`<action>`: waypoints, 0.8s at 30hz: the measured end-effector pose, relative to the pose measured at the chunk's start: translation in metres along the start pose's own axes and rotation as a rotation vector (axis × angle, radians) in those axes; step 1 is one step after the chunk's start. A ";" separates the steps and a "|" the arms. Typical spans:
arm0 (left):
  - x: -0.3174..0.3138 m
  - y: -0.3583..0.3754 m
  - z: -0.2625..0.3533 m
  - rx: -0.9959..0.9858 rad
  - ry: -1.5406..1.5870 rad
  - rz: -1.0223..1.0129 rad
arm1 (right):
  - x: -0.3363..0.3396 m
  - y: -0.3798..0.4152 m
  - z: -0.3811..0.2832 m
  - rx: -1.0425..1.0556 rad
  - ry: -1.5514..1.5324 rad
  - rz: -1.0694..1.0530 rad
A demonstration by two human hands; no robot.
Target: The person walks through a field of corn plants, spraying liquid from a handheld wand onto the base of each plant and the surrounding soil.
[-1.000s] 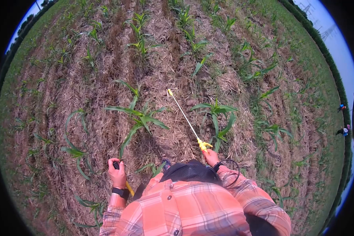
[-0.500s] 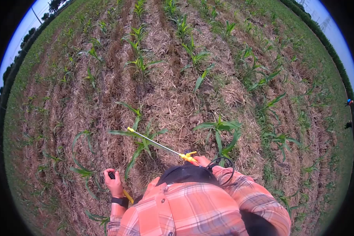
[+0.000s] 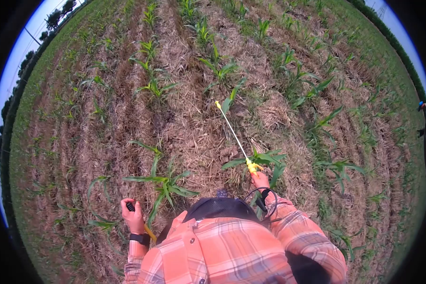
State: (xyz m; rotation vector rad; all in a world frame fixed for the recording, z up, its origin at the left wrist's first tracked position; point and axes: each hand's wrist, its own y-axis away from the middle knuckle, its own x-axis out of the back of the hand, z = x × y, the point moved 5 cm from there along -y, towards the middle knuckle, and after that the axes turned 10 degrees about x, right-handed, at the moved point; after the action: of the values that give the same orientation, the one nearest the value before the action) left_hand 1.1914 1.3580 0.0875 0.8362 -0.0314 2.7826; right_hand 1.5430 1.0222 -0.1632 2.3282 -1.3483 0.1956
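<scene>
My right hand (image 3: pixel 260 181) is closed around the handle of a spray wand (image 3: pixel 233 131). The wand has a yellow trigger valve (image 3: pixel 252 165), a thin pale tube and a yellow nozzle (image 3: pixel 217 104) at its tip, which points forward beside a young corn plant (image 3: pixel 227 105). A black hose (image 3: pixel 275 208) loops back past my right wrist. Low on the left, my left hand (image 3: pixel 134 218) grips the black handle (image 3: pixel 130 206) of a yellow pump lever (image 3: pixel 149 233). The lever's lower end is hidden by my body.
Rows of young corn (image 3: pixel 155 88) run forward through dry straw and soil (image 3: pixel 189 137). Another corn plant (image 3: pixel 165 184) stands between my hands. At the far right edge a person (image 3: pixel 421 106) is partly visible. Trees (image 3: pixel 54 19) line the field's left edge.
The spray wand has swung from pointing left to pointing forward, and my right hand has moved forward and right. My left hand still holds the lever, slightly higher. The view has shifted slightly.
</scene>
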 end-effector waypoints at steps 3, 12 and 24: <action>-0.004 -0.008 0.003 -0.052 -0.015 0.020 | 0.019 -0.010 0.010 -0.107 -0.084 0.088; -0.017 -0.027 0.014 -0.005 -0.138 0.041 | 0.061 -0.034 0.013 -0.223 -0.373 0.379; -0.046 -0.143 0.017 0.021 -0.012 -0.008 | 0.027 -0.105 -0.050 -0.242 -0.310 0.478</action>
State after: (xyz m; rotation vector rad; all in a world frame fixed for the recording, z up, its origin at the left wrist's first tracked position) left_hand 1.2709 1.4860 0.0696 0.8568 -0.0017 2.7750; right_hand 1.6514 1.0676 -0.1416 1.8584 -1.9492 -0.1864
